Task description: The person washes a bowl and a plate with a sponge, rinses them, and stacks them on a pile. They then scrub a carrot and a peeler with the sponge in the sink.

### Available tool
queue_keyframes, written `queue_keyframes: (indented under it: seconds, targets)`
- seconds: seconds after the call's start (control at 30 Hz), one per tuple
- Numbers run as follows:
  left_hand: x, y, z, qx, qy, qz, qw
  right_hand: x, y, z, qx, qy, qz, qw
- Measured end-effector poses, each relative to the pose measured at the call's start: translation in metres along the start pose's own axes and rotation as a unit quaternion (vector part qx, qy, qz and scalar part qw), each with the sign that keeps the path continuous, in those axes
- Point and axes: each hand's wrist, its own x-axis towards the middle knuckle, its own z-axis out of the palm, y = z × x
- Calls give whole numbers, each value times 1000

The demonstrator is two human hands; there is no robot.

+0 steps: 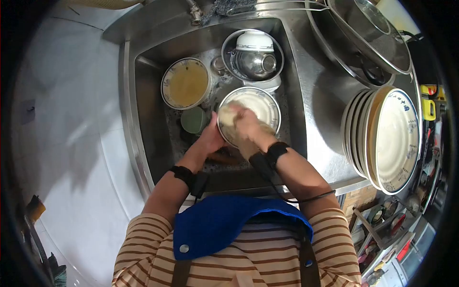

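Note:
A white bowl (262, 103) with a dark rim line is tilted up over the sink. My left hand (211, 137) grips its left rim. Inside the bowl, my right hand (248, 125) is closed on a pale beige cloth-like thing (227, 115), blurred by motion; I cannot tell its exact kind. Left of the bowl sits a green cup (193, 120). Behind that is a patterned bowl (187, 83) filled with yellowish liquid. A metal basin (228, 44) near the back holds a small white bowl (254, 41) and a shiny metal bowl (258, 64).
The steel sink (128, 100) has wet, sudsy contents. On the right counter, a stack of white plates (396, 138) leans on edge. Metal strainers and pans (344, 52) lie behind it. A faucet (195, 15) stands at the back edge, and a white tiled surface (71, 105) lies left.

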Motion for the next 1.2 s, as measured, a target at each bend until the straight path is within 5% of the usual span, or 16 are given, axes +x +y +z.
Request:
queue_keyframes:
  seconds: [0.07,0.17,0.3,0.4,0.43,0.57,0.67,0.8,0.87,0.93,0.97,1.0,1.03,1.07,1.2]
  targets:
    - [7,4,-5,70,19,-9,997,15,-7,-8,-60,215,100,970]
    - [15,10,-18,86,45,-49,994,23,-11,-11,-66,307,166,935]
    - [24,12,-22,143,74,-47,986,0,0,-16,43,303,193,932]
    - [23,3,-10,176,84,-31,980,6,66,-4,118,345,226,903]
    - [22,1,-2,186,89,-24,978,-12,26,-19,73,328,336,880]
    - [21,1,21,236,54,-102,965,-27,41,-12,-17,253,293,922]
    - [34,-10,17,430,88,-106,892,-44,18,-30,-104,156,282,941]
    - [17,-14,21,411,110,-41,904,-44,41,-44,-101,243,337,904]
    - [9,-19,24,366,107,-38,924,-23,79,-32,-95,239,317,913]
    - [12,-27,16,284,162,-59,943,12,124,-2,-228,116,187,948]
    - [11,-23,10,286,164,-57,942,-12,45,-6,-126,165,247,946]
    - [9,-17,3,174,90,-87,977,-19,33,-4,-109,119,100,982]
    - [8,-13,-3,58,14,-116,992,-30,9,9,-111,141,105,978]
    - [10,-12,-5,56,14,-117,991,-27,6,19,-232,17,86,969]
    - [18,-12,-30,112,131,-96,980,-38,4,59,-283,60,-57,955]
